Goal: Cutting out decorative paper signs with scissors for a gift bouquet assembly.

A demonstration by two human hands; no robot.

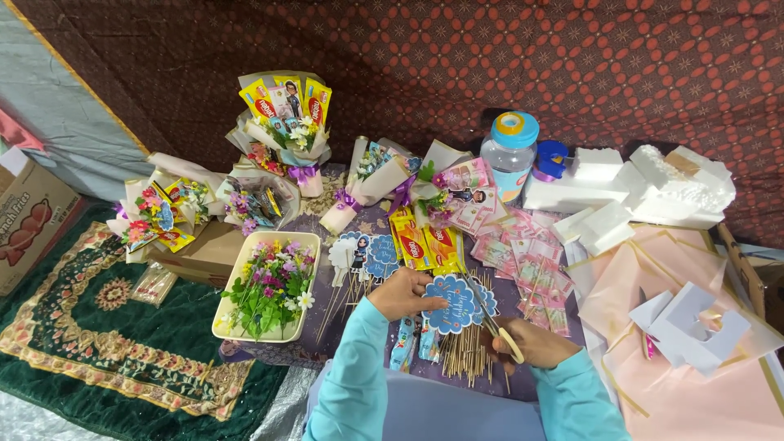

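My left hand (402,293) grips a blue scalloped paper cutout (454,304) by its left edge, held just above a pile of thin wooden skewers (467,353). To its right, my right hand (529,345) is closed on a pair of scissors with a yellow handle (510,343); the blades point up toward the cutout. Both sleeves are light turquoise. More blue and white cutouts on sticks (367,253) lie just beyond my left hand.
A cream tray of artificial flowers (265,287) sits at left. Wrapped snack bouquets (286,122) stand behind. Yellow snack packets (420,241), pink packets (531,261), a blue-lidded jar (510,155), white foam blocks (645,192) and peach paper sheets (694,384) lie at right. A cardboard box (28,216) is far left.
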